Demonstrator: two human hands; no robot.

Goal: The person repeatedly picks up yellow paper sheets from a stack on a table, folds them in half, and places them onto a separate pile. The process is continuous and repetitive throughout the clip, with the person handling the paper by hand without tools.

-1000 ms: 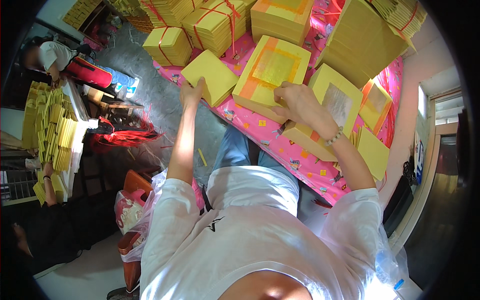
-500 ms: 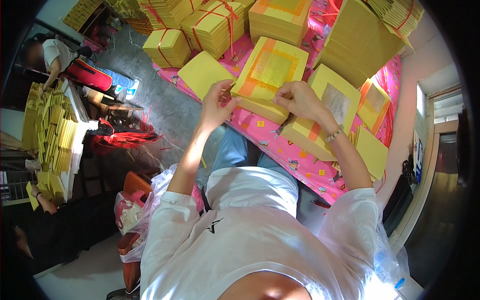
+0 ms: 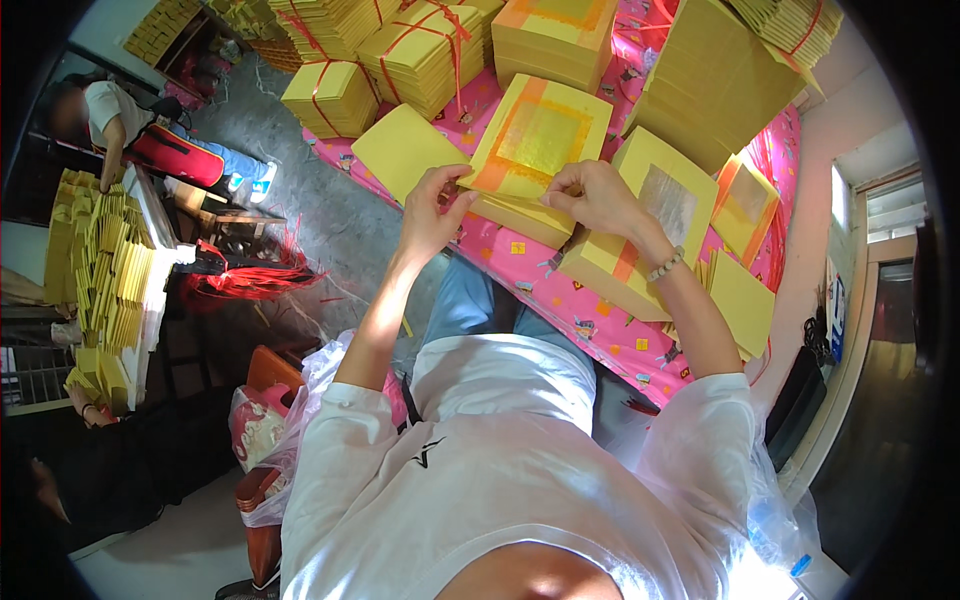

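Observation:
In front of me on the pink table cover lies a stack of yellow paper (image 3: 525,218). Its top sheet (image 3: 543,132) bears a shiny gold square framed in orange, and the near edge is lifted a little off the stack. At that edge's left corner my left hand (image 3: 434,212) is closed, thumb and fingers at the paper. My right hand (image 3: 600,198), a beaded bracelet on its wrist, pinches the same edge further right. A plain yellow sheet pile (image 3: 405,150) lies beside the left hand. Under the right forearm stands another stack with a silver square (image 3: 672,205).
Bundles of yellow paper tied with red ribbon (image 3: 420,55) stand at the back left of the table (image 3: 575,300). A tall folded yellow pile (image 3: 695,90) rises at the back right. Across the floor, two people work at another table (image 3: 150,260) heaped with yellow paper.
My hands stay at the sheet's near edge, almost unmoved. The whole view has shifted very slightly. At the far left, a co-worker's hand has moved down and lies at the yellow papers.

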